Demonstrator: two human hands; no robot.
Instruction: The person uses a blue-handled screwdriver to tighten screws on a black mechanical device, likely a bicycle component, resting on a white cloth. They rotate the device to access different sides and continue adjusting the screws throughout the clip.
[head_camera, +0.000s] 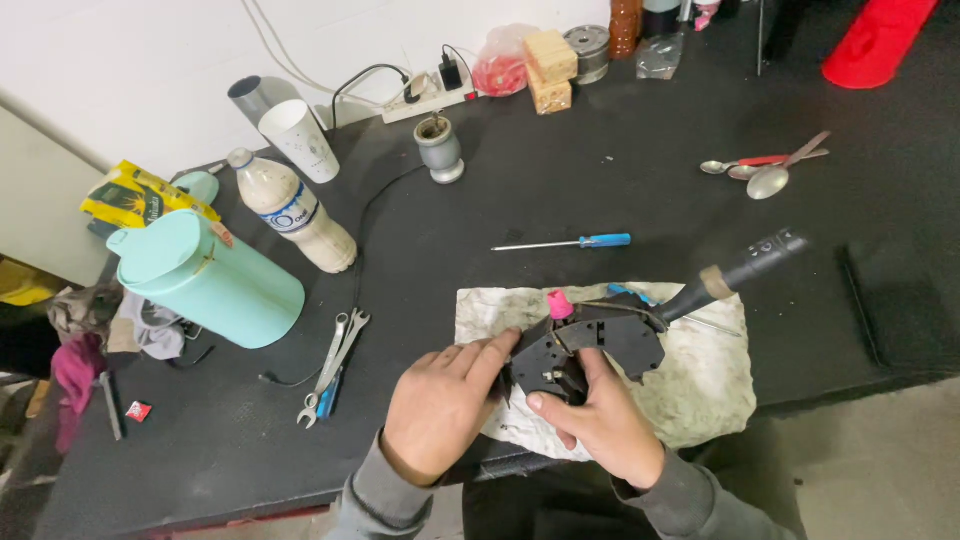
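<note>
A black plastic switch assembly (610, 342) with a long stalk lever (745, 266) lies on a dirty white rag (715, 380) near the table's front edge. A small pink cap (559, 304) sits on its top. My left hand (440, 405) rests on the rag with its fingers touching the assembly's left side. My right hand (600, 420) grips the assembly from below, thumb pointing left along its underside.
A blue-handled screwdriver (580, 242) lies beyond the rag. Two wrenches (333, 365) lie to the left, beside a mint green jug (205, 280) and a plastic bottle (295, 212). Spoons (765, 172) are at the right, a power strip (430, 95) and cups at the back.
</note>
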